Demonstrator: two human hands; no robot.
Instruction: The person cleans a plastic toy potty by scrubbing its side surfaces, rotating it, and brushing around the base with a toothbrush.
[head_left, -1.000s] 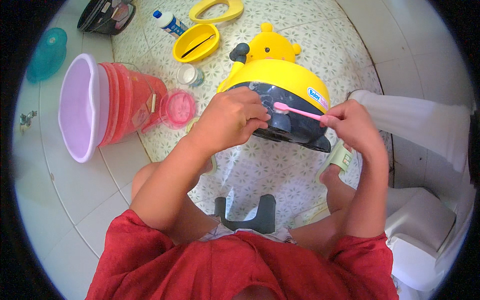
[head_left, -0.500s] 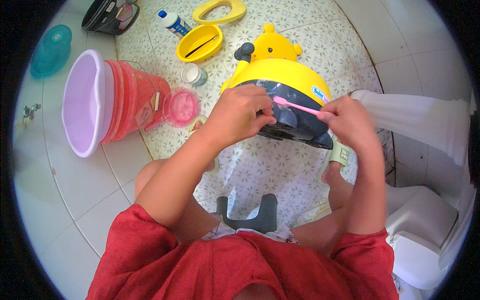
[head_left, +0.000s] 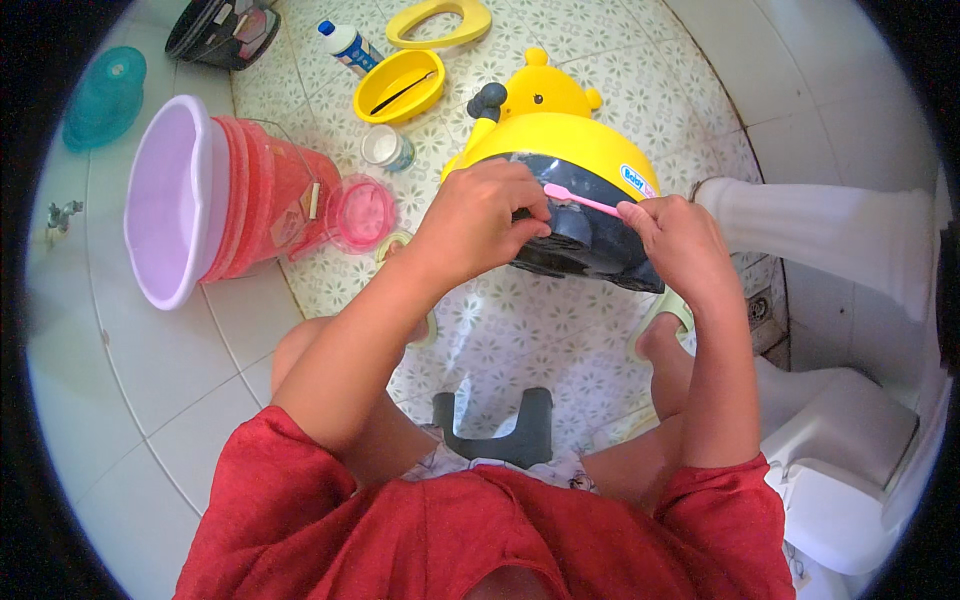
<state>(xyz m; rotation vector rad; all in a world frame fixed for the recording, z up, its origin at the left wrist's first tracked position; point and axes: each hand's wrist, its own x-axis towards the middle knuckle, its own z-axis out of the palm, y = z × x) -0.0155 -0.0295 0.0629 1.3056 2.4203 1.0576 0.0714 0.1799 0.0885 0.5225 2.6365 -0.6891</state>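
A yellow and black child's potty (head_left: 560, 140) with an animal-shaped head and a dark handle is tipped up in front of me, its black underside (head_left: 610, 235) facing my way. My left hand (head_left: 490, 215) is closed on the left part of that underside, fingers curled over its edge. A pink toothbrush (head_left: 585, 202) is pinched by the handle in my right hand (head_left: 675, 240). Its head points left and lies against the black surface, close to my left fingertips. Whitish wet streaks show near the brush head.
Left stand a red bucket (head_left: 250, 200) with a lilac basin (head_left: 165, 205) and a pink dipper (head_left: 362, 215). Beyond are an open jar (head_left: 385, 148), yellow bowl (head_left: 425, 98), bottle (head_left: 345, 45) and yellow ring seat (head_left: 470, 22). A white pedestal (head_left: 820, 225) stands right; a grey stool (head_left: 495, 445) is below me.
My right hand and the toothbrush have shifted slightly left and up along the black underside. My left hand keeps its hold, almost unmoved.
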